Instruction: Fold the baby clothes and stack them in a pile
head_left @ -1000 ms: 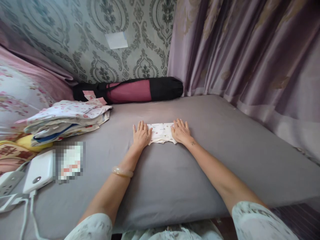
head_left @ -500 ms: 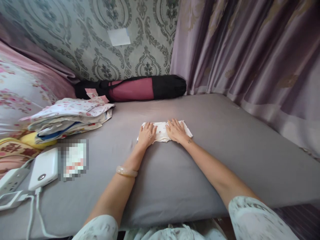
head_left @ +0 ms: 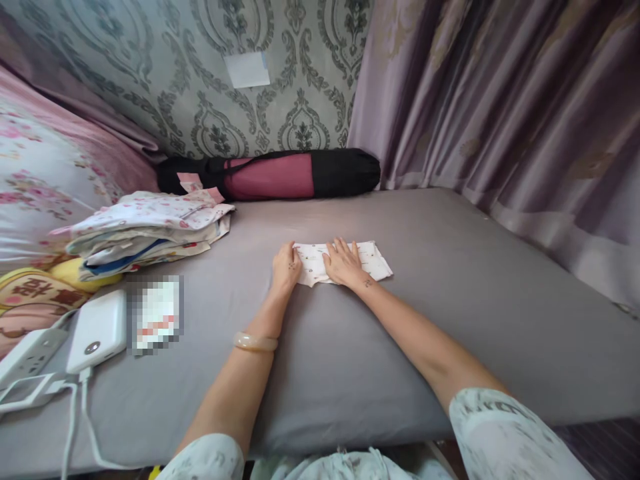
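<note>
A small folded white cloth [head_left: 314,262] with tiny printed marks lies on the grey bed sheet [head_left: 350,347]. My right hand [head_left: 344,261] rests flat on the middle of the cloth with its fingers spread. At the cloth's left edge is my left hand [head_left: 287,267], its fingers bent together around that edge; the fingertips are partly hidden. A pale bangle circles my left wrist.
On the left are a stack of folded clothes [head_left: 150,227], a yellow cushion [head_left: 85,277], a white power bank [head_left: 97,330], a power strip [head_left: 33,353] with cables and a blurred packet [head_left: 157,317]. A black and pink roll bag [head_left: 270,177] lies along the wall.
My left hand has gone from lying flat on the cloth to closing at its left edge. My right hand stays on the cloth, slightly nearer its middle. The view has shifted slightly.
</note>
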### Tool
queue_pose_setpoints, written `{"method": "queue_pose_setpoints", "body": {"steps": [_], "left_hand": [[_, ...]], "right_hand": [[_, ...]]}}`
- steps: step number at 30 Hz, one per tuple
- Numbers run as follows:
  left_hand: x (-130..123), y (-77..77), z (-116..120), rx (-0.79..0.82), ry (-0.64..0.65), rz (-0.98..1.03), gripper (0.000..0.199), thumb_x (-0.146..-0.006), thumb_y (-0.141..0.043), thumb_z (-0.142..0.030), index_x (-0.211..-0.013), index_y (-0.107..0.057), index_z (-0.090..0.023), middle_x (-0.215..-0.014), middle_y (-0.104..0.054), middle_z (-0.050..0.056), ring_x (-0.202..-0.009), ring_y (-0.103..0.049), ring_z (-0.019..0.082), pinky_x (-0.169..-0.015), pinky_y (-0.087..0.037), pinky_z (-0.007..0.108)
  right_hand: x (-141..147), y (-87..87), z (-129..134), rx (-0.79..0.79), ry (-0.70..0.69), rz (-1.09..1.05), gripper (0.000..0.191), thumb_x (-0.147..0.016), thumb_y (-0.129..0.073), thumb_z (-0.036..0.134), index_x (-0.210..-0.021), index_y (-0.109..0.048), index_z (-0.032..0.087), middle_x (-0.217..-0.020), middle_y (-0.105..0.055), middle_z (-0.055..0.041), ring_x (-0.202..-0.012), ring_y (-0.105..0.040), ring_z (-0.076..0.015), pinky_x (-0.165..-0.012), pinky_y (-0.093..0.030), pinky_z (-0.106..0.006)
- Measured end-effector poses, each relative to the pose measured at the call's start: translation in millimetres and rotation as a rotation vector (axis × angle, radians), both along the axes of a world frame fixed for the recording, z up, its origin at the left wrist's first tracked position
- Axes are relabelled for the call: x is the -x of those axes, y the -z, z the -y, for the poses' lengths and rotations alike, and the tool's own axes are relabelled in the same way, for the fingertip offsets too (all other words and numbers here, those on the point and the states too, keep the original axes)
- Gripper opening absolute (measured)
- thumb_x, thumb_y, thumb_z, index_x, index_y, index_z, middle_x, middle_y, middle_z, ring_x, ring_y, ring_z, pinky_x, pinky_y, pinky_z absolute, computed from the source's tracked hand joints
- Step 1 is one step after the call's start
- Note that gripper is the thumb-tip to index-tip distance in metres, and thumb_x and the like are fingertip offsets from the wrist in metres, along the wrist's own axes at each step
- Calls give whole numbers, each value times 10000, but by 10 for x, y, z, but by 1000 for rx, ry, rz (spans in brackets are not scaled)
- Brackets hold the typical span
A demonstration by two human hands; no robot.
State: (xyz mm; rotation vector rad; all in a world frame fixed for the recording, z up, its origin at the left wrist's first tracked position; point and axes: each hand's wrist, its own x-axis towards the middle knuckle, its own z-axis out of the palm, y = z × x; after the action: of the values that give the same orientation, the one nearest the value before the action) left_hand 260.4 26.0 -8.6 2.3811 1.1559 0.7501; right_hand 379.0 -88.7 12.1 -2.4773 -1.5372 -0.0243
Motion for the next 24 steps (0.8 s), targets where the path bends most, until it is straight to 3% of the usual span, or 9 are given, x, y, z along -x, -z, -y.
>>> {"method": "queue_pose_setpoints", "body": {"steps": [4,10,18,24], "left_hand": [[12,18,-3,3,16,-1,425,-927,-311,-172,-1268,-562,-130,-1259,-636,129,-1188,-578,210,-1041,-432,353],[28,31,-27,53,2,32,456,-889,-319,-136,-1267,-573,-134,-1272,-634,122,-1204,-570,212,-1055,-425,359],[75,-98,-50,210,-99,172,509,-820,-316,-109,-1234,-611,-122,-1233,-664,106,-1191,-583,215,-1051,-435,374],[105,-116,-58,218,-140,211,508,-810,-321,-115,-1224,-616,-113,-1202,-677,116,-1190,-583,222,-1030,-456,379]], "right_hand": [[172,-22,-129,-39,-63,5,527,-991,-290,352,-1442,-422,113,-1538,-339,-151,-1431,-245,-275,-1160,-124,-474],[251,51,-163,-31,-48,4,532,-988,-297,345,-1440,-424,96,-1499,-405,-155,-1415,-277,-283,-1153,-145,-466],[406,-15,-361,-47,-96,2,537,-991,-274,330,-1439,-410,66,-1537,-336,-160,-1444,-216,-273,-1166,-96,-493],[532,114,-495,14,-118,-41,566,-1001,-221,364,-1490,-327,98,-1550,-320,-131,-1440,-232,-268,-1161,-141,-483]]}}
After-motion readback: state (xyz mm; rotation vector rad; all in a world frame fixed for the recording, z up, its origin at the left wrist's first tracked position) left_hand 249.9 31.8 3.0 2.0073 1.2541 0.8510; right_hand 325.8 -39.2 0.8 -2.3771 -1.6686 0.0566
